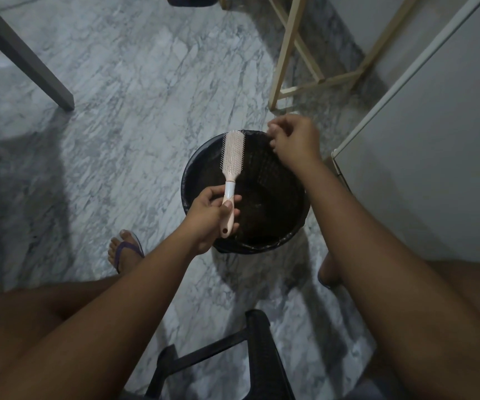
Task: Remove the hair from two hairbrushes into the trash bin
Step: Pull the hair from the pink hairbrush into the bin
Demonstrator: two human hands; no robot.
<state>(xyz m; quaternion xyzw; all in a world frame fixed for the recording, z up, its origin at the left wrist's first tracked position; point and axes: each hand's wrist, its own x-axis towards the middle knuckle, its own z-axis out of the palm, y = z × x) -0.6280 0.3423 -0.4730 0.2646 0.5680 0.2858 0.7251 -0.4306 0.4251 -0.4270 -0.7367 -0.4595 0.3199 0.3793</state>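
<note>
A pink and white hairbrush [231,166] is held over a round black trash bin [201,166] lined with a dark bag. My left hand [208,216] grips the brush by its handle, bristles facing up, head pointing away from me. My right hand [295,140] hovers over the bin's far right rim with its fingers curled together. Whether hair is pinched between them is too fine to tell. A dark clump, possibly hair, lies inside the bin [257,203]. No second brush is in view.
The bin stands on a grey marble floor [117,111]. A white cabinet [435,140] is close on the right, a wooden frame [288,62] behind the bin, a grey table leg [22,56] at the far left. A black plastic stool [259,356] is under me, my sandalled foot [124,251] left of the bin.
</note>
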